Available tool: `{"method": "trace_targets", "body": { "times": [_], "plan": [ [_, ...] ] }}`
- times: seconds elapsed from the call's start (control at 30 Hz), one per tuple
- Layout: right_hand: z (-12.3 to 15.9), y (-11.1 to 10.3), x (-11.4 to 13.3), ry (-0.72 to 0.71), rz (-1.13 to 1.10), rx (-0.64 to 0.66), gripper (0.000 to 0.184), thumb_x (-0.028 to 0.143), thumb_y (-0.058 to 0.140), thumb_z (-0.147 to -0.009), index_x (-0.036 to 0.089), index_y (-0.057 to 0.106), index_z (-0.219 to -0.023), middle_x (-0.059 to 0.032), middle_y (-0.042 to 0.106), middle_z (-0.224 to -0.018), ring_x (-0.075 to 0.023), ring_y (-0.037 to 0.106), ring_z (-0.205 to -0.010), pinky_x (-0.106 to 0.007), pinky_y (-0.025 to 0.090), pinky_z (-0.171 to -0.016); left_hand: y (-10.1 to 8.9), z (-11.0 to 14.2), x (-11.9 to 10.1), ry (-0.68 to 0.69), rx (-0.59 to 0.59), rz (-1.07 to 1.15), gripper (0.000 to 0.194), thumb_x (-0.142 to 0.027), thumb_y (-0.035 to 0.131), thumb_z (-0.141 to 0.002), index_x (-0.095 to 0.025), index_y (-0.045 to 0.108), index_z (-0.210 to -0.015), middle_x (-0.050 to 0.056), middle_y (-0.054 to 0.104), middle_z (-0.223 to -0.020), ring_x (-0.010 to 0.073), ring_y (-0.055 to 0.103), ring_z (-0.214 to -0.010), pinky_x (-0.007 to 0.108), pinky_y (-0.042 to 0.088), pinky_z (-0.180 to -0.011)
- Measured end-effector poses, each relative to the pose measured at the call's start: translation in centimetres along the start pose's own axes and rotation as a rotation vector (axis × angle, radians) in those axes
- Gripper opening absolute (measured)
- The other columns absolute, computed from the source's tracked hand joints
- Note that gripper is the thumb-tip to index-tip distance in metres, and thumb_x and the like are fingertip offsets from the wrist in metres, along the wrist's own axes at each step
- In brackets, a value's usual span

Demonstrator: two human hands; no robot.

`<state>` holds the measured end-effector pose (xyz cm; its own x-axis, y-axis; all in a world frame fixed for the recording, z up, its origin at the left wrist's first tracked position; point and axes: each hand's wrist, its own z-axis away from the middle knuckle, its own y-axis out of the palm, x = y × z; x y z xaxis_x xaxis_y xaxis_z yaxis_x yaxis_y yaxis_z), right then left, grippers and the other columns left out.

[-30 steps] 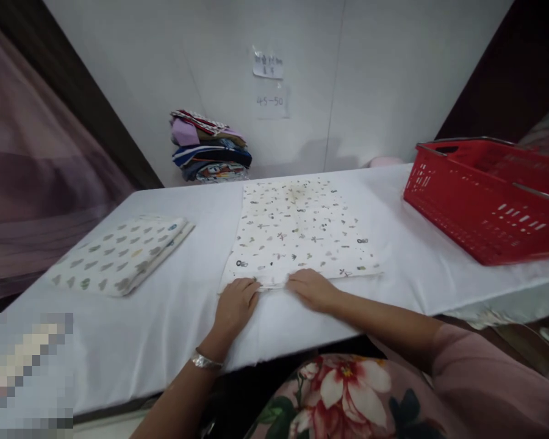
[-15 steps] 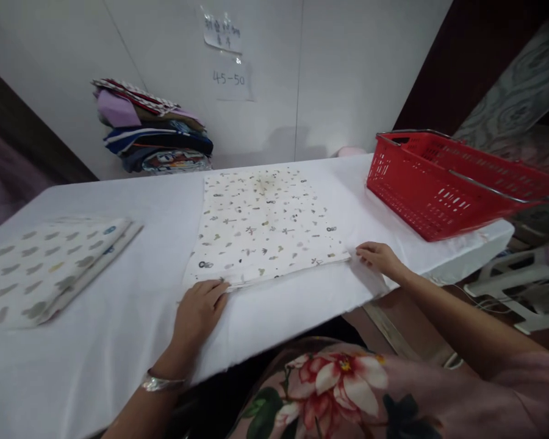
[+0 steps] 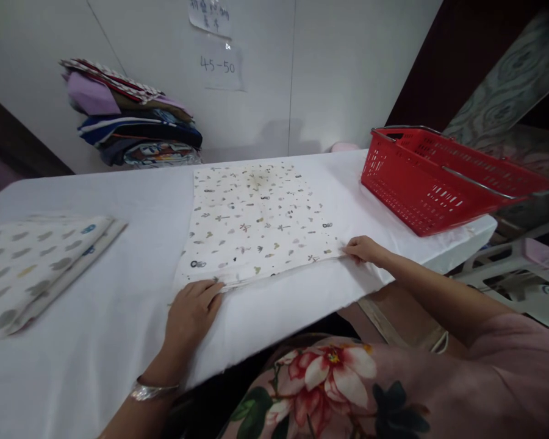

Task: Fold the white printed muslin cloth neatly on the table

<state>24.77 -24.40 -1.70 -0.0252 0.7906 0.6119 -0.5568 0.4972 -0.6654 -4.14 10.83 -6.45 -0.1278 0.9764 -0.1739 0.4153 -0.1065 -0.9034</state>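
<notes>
A white folded cloth (image 3: 260, 222) printed with small grey and olive figures lies flat on the table in front of me, with a faint brownish stain near its far edge. My left hand (image 3: 193, 311) is closed on the near left corner, fingers together over the top and thumb beside the edge. At the near right corner, my right hand (image 3: 365, 250) pinches the cloth between thumb and fingers. A silver bracelet (image 3: 153, 390) circles my left wrist.
Another folded cloth (image 3: 41, 262) with grey cloud shapes lies to the left. A red basket (image 3: 421, 189) stands at the table's right end. Behind the white-covered table (image 3: 132, 244) are a stack of folded fabrics (image 3: 137, 128) and a wall with paper signs (image 3: 222, 66).
My right hand has come left onto the near right corner and now pinches it. My left hand stays on the near left corner. The whole view has shifted slightly.
</notes>
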Motion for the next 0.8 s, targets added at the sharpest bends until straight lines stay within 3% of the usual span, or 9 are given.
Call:
{"method": "trace_targets", "body": {
  "times": [0.23, 0.4, 0.53, 0.8],
  "plan": [
    [0.6, -0.2, 1.3, -0.035, 0.062, -0.017, 0.03, 0.034, 0.06, -0.078, 0.018, 0.049, -0.055, 0.0036, 0.047, -0.039, -0.0065, 0.039, -0.038, -0.02, 0.027, -0.04, 0.0, 0.0, 0.1, 0.004, 0.01, 0.02, 0.036, -0.035, 0.039, -0.087, -0.021, 0.071, -0.097, 0.011, 0.068, -0.096, 0.0263, 0.059, -0.094, 0.041, 0.047, -0.085],
    [0.5, -0.3, 1.5, -0.018, -0.156, -0.014, 0.032, 0.037, 0.065, -0.075, 0.017, 0.049, -0.057, 0.0029, 0.051, -0.048, -0.0065, 0.046, -0.042, -0.019, 0.03, -0.04, 0.0, 0.1, 0.1, 0.008, 0.012, 0.025, 0.036, -0.035, 0.039, -0.087, -0.02, 0.07, -0.098, 0.011, 0.067, -0.097, 0.0268, 0.059, -0.093, 0.042, 0.047, -0.085],
    [0.5, 0.2, 1.0, 0.073, -0.073, 0.014, 0.034, 0.037, 0.068, -0.074, 0.016, 0.05, -0.056, 0.0032, 0.052, -0.048, -0.0061, 0.045, -0.039, -0.019, 0.031, -0.039, 0.2, 0.1, 0.2, -0.003, 0.016, 0.02, 0.035, -0.035, 0.04, -0.087, -0.021, 0.07, -0.098, 0.01, 0.067, -0.098, 0.0262, 0.058, -0.095, 0.041, 0.046, -0.086],
    [0.2, 0.6, 0.4, 0.054, -0.021, 0.042, 0.03, 0.039, 0.067, -0.074, 0.016, 0.053, -0.06, 0.0016, 0.054, -0.052, -0.0071, 0.046, -0.04, -0.02, 0.031, -0.039, -0.7, 0.1, -0.8, -0.057, 0.09, 0.005, 0.031, -0.029, 0.043, -0.087, -0.02, 0.069, -0.102, 0.009, 0.066, -0.101, 0.0247, 0.056, -0.098, 0.038, 0.044, -0.089]
  ]
}}
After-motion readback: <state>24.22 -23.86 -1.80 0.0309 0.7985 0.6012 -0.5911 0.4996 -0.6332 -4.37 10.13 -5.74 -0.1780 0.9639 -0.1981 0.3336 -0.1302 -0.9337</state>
